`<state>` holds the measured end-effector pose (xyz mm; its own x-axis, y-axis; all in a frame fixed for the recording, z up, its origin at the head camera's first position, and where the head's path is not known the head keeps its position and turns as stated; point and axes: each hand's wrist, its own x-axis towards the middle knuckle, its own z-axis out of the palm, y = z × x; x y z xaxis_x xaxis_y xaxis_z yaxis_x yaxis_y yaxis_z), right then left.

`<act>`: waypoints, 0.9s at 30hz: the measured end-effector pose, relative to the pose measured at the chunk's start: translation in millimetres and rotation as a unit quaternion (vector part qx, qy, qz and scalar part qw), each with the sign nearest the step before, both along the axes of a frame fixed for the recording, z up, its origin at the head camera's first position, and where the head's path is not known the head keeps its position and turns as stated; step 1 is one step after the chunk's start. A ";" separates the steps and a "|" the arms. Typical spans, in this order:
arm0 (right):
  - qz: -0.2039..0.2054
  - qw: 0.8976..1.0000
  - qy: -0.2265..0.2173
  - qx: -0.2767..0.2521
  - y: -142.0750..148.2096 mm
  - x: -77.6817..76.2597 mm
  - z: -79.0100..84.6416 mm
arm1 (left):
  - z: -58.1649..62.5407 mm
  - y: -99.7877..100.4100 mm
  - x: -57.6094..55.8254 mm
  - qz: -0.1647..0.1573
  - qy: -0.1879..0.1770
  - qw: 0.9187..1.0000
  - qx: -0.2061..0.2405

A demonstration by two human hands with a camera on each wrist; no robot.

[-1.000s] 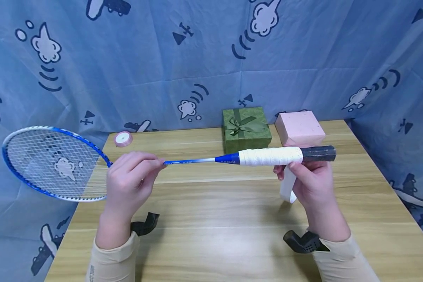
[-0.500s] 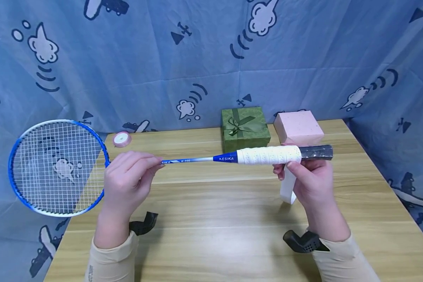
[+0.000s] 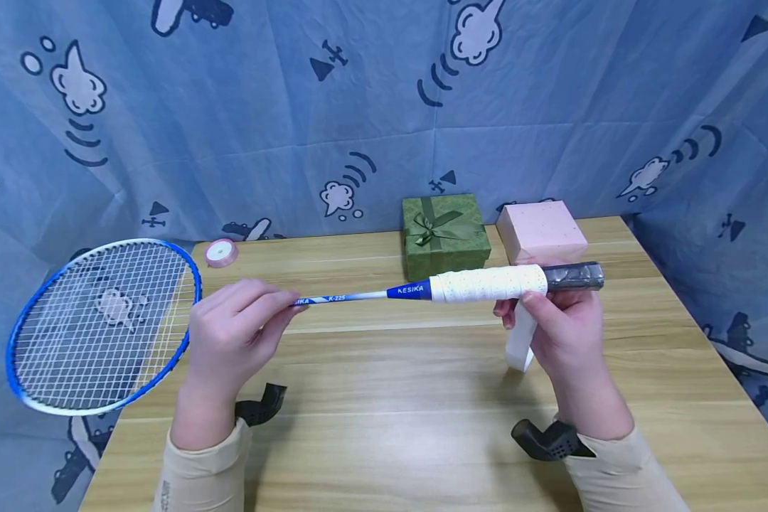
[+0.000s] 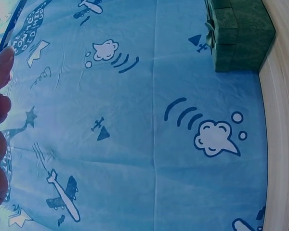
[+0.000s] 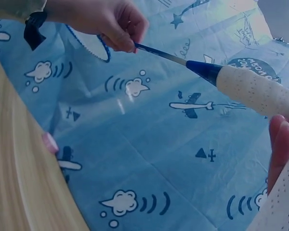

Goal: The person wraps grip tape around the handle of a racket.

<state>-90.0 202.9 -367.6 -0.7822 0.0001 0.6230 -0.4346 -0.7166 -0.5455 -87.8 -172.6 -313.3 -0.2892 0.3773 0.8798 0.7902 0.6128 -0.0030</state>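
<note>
A blue-and-white badminton racket [image 3: 409, 290] is held level above the table, its strung head at the left. My left hand [image 3: 237, 334] pinches the shaft between thumb and fingers. White perforated grip tape [image 3: 486, 284] is wound round much of the handle, while the black butt end [image 3: 574, 276] stays bare. Near the edge of the winding, my right hand [image 3: 572, 334] pinches the tape against the handle. A loose length of tape [image 3: 520, 338] hangs below that hand. In the right wrist view, the wound handle [image 5: 257, 91] and a tape strip [image 5: 279, 202] show up close.
At the back of the wooden table [image 3: 384, 441] stand a green gift box [image 3: 446, 238] with a bow and a pink box [image 3: 544, 231]. A small roll of pink-edged tape [image 3: 221, 252] lies at the back left. A blue patterned cloth [image 3: 262, 107] hangs behind.
The racket has turned about its long axis, so its head shows at a different tilt and the lettering has shifted. Both hands stay nearly in place.
</note>
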 end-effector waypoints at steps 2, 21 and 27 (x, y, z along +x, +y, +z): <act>0.011 1.000 0.010 0.007 1.1 -0.7 0.3 | 0.2 -0.5 0.0 -0.003 -0.001 1.000 -0.004; 0.003 1.000 0.005 -0.007 2.8 -1.9 -1.4 | -1.5 6.1 -0.5 -0.014 0.025 0.999 0.040; 0.042 0.999 0.031 -0.005 7.0 -3.3 -1.7 | -0.3 7.4 -1.9 -0.014 0.029 0.999 0.042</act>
<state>-93.4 209.9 -369.3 -0.7393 -0.0573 0.6709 -0.4059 -0.7571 -0.5119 -89.8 -165.3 -313.6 -0.2269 0.3095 0.9234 0.8071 0.5904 0.0005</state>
